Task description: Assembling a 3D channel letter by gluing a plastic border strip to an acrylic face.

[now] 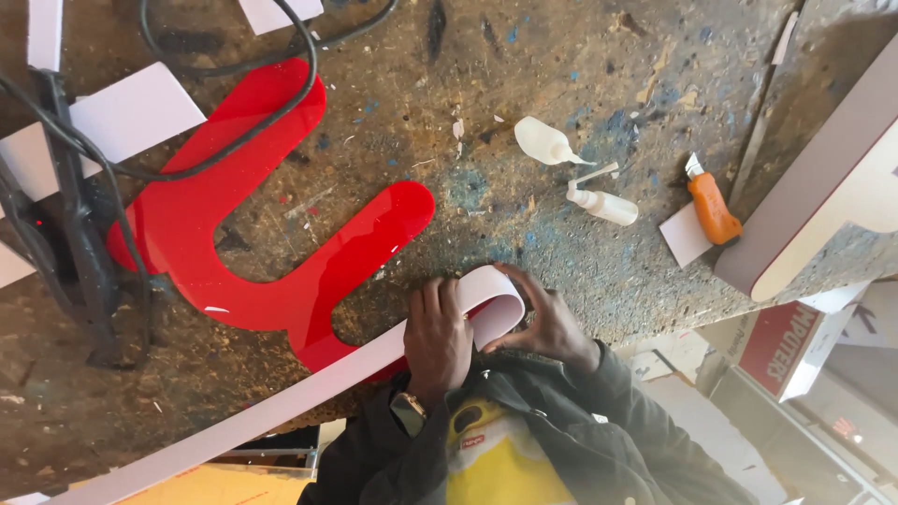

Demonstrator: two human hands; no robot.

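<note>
Left of the glossy red plastic cut-out letter (253, 234), a black cable (84, 150) trails over the worn workbench (486, 103). At the letter's lower edge, the left hand (437, 339) presses down on a long white plastic strip (281, 397), and the right hand (547, 323) pinches its curled end. Further right of the letter lie two small white glue bottles (603, 204) and an orange utility knife (713, 208).

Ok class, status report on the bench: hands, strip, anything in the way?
Left hand pressing white strip, right hand holding its curled end. Strip crosses red acrylic letter. Glue bottles, orange knife lie apart.
</note>
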